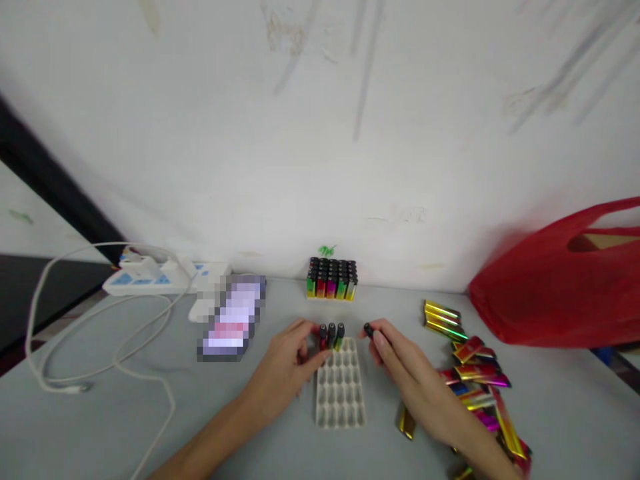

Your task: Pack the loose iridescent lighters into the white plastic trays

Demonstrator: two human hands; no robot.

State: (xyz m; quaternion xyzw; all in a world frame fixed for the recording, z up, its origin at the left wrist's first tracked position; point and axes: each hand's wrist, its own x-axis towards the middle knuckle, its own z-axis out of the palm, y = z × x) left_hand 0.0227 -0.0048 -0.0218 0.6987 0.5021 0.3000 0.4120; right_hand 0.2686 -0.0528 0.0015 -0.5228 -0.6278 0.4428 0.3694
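While three lighters (331, 335) are standing in the far row of the white tray (340, 397), the right hand (400, 363) is pinching a single lighter (369, 330) in its fingertips just beside them. The left hand (290, 360) is curling at the tray's far left corner; I cannot tell if it is gripping anything. Loose lighters (480, 387) are lying at the right, near a red bag (560, 287).
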